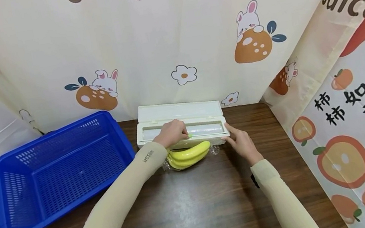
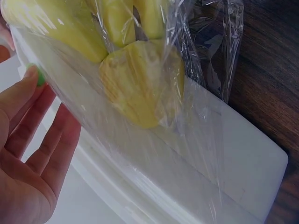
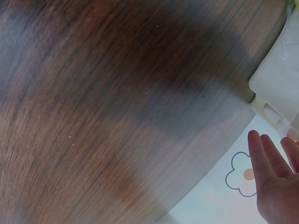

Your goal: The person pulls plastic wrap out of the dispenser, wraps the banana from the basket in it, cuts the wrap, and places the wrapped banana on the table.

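A white cling film dispenser (image 1: 205, 141) stands at the back of the table, its lid (image 1: 179, 110) raised. Inside, the film roll (image 1: 205, 129) shows. My left hand (image 1: 173, 130) pinches a small green slide cutter (image 2: 40, 76) at the dispenser's front edge, near mid-length. Yellow bananas (image 1: 188, 156) lie against the dispenser's front under clear film, which stretches up over the front edge in the left wrist view. At the dispenser's right end, my right hand (image 1: 242, 143) grips the corner. Its thumb is mostly hidden in the right wrist view, where several fingers (image 3: 261, 156) extend.
A blue perforated basket (image 1: 79, 171) stands on the left of the brown wooden table (image 1: 200, 216). Printed curtains (image 1: 155, 45) hang right behind the dispenser and along both sides.
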### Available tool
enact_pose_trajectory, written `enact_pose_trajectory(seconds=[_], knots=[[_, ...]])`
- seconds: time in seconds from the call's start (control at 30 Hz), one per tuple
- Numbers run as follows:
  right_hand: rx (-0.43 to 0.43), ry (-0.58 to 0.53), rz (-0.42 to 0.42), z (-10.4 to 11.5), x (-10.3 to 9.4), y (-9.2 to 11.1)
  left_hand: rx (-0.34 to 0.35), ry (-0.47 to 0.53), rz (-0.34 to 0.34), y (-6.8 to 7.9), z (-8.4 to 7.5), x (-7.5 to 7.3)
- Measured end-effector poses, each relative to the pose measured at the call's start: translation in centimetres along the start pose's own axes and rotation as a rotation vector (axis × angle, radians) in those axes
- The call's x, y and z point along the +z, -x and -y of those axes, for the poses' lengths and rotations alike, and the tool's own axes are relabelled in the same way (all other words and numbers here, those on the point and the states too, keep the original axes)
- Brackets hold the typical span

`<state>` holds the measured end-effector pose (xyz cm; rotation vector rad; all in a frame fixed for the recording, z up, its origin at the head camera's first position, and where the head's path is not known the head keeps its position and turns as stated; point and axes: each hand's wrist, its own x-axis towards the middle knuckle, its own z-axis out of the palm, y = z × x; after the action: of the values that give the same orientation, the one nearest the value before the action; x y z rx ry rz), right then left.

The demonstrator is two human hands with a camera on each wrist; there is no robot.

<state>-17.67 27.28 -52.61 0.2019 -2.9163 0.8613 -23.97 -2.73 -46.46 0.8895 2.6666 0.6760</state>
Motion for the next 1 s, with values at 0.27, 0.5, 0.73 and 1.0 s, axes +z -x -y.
enact_pose_trajectory(seconds=[0.27, 0.5, 0.73, 1.0], knots=[[-0.013, -0.005, -0.011, -0.01, 0.04, -0.06, 0.010, -0.040, 0.004, 0.05, 0.11, 0.02], [0.010, 0.002, -0.005, 0.07, -0.04, 0.05, 0.015, -0.065, 0.004, 0.16, 0.46, -0.01], [0.013, 0.004, -0.002, 0.12, -0.07, 0.02, 0.017, -0.085, -0.003, 0.50, 0.55, -0.28], [0.014, 0.017, -0.003, -0.01, 0.07, 0.06, 0.014, -0.067, -0.013, 0.87, 0.82, -0.33]])
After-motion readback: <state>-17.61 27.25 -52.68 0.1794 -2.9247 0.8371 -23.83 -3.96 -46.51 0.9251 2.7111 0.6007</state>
